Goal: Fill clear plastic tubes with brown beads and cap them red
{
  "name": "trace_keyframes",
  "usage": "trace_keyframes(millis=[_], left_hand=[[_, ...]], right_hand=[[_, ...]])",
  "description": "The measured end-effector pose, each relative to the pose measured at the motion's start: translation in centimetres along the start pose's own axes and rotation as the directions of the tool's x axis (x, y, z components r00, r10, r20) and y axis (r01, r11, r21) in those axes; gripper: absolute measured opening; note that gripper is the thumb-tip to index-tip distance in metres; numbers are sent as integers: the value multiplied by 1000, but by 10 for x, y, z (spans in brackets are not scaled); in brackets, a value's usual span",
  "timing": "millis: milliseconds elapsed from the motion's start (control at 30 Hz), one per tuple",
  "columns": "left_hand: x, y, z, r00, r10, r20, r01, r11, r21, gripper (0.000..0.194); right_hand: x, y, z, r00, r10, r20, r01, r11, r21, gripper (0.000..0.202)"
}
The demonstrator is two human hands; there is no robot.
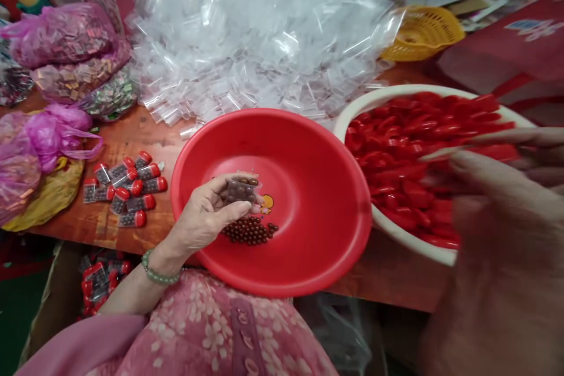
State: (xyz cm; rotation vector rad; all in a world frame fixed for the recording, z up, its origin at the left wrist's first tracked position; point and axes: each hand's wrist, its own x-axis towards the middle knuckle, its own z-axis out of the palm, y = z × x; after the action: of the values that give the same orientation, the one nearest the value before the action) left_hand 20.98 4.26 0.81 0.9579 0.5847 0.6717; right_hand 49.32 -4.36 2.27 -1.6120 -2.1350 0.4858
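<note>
My left hand is closed around a small clear plastic container with dark brown balls inside. It is held over a red basin. Below it, a heap of loose brown balls lies on the basin's bottom. Close to the camera, my right hand is smeared by motion above a cream basin full of red plastic caps. Red shows between its fingers, but I cannot make out whether they grip a cap.
Behind the red basin rises a large pile of clear plastic containers. Several filled, red-capped containers lie on the wooden table; more sit in a cardboard box below. Pink bags stand left, a yellow basket back right.
</note>
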Motion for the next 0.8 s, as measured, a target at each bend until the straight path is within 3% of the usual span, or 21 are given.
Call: trace_keyframes(millis=[100, 167, 233, 300, 333, 400, 467, 567, 700, 800], left_hand=[[-5, -1, 1, 1000, 8, 3, -8, 1000, -25, 31], [-8, -3, 1, 1000, -29, 9, 30, 994, -104, 32], [-11, -4, 1, 997, -71, 2, 70, 979, -193, 32], [-13, -4, 0, 997, -74, -26, 66, 968, -244, 32], [-13, -4, -1, 997, -61, -44, 48, 966, -253, 32], [-14, -4, -3, 996, -32, -78, 12, 969, -247, 33], [-15, -5, -6, 993, -4, -115, -22, 973, -229, 33], [-15, -10, -12, 988, 20, -154, -49, 981, -186, 29], [-15, -16, -21, 984, 51, -172, -67, 993, -93, 24], [-17, -15, -23, 985, 66, -162, -73, 997, -35, 22]], right_hand=[[14, -30, 12, 998, 28, -57, -23, 997, 75, 43], [27, -51, 26, 972, 102, -210, -58, 977, 205, 40], [40, -70, 42, 871, 269, -412, -66, 894, 443, 30], [51, -84, 59, 789, 408, -460, -5, 753, 658, 15], [54, -90, 66, 774, 450, -445, 18, 687, 726, 12], [58, -96, 79, 778, 484, -402, 26, 613, 789, 17], [57, -98, 88, 787, 482, -384, 9, 614, 789, 18], [53, -97, 95, 833, 409, -372, -23, 697, 716, 28], [52, -93, 91, 936, 209, -284, -36, 858, 512, 58], [55, -90, 86, 974, 80, -213, 14, 914, 405, 61]])
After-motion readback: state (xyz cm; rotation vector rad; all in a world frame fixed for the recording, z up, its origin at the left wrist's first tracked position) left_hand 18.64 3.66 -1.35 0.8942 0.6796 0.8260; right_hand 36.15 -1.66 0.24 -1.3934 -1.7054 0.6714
